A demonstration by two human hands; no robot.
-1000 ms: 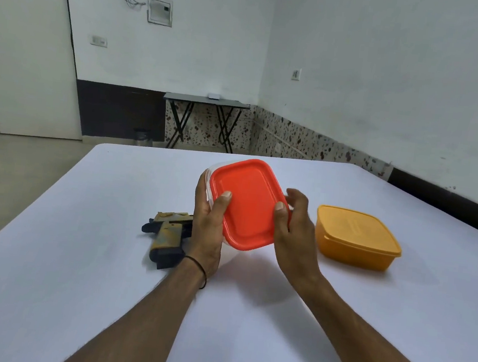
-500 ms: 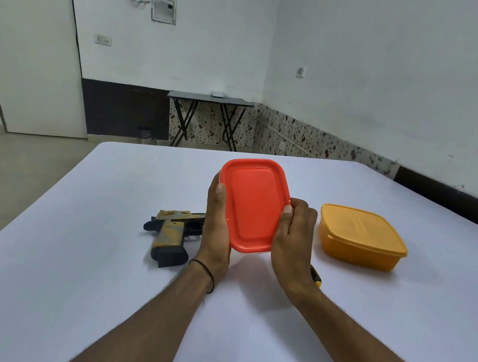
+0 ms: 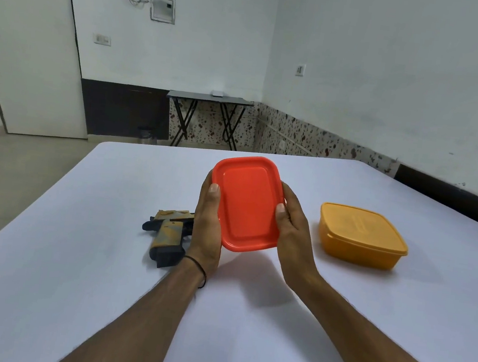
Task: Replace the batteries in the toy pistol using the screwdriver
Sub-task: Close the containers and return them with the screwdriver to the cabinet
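I hold a box with a red lid (image 3: 245, 204) above the middle of the table, tilted so the lid faces me. My left hand (image 3: 207, 222) grips its left edge with the thumb on the lid. My right hand (image 3: 293, 228) grips its right edge the same way. The toy pistol (image 3: 167, 233), tan and dark grey, lies on the table just left of my left wrist, partly hidden by that hand. No screwdriver or batteries show in this frame.
A closed yellow-orange box (image 3: 361, 236) sits on the white table (image 3: 71, 281) to the right of my hands. Beyond the table's far edge stand a small folding table (image 3: 210, 98) and a door at the left.
The box has turned in my hands so the lid stands more upright and long-side vertical. The screwdriver tip seen half a second ago beside my right wrist is now hidden.
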